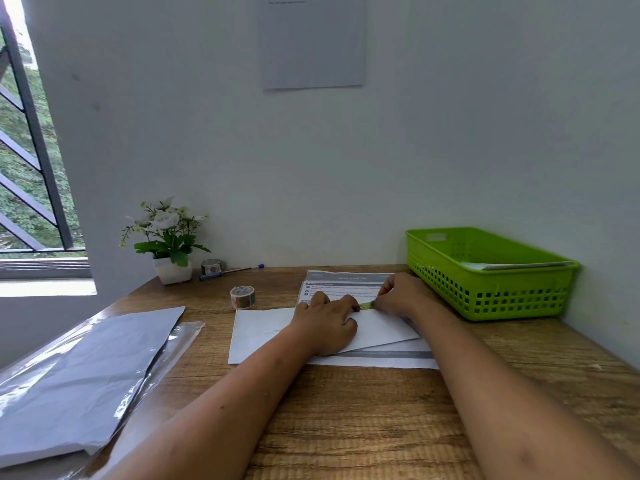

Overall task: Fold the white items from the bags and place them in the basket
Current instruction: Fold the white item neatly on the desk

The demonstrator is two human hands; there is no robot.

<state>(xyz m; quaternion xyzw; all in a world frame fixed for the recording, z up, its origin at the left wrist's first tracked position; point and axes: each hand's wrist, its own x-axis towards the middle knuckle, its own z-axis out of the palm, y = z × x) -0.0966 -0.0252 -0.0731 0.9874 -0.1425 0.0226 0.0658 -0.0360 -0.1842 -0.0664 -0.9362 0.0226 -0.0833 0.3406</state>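
- The folded white sheet (259,336) lies on the table (381,410) under the left hand (325,325), whose straight fingers press it flat.
- The right hand (403,294), just beside it, pinches a small green strip (365,306) at the sheet's far edge.
- One green basket (491,292) stands to the right with one white item (512,265) inside.
- Two tape rolls (242,296) (211,266) sit to the left.

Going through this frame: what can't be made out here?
1. Small green piece, head view: tiny, pinched by the right hand, beside the left hand; unidentifiable.
2. Printed sheet: text too small, partly under the folded white paper.
3. White item in the green basket: mostly behind its wall.
4. Wall notice: cut off by the top edge, text blurred.
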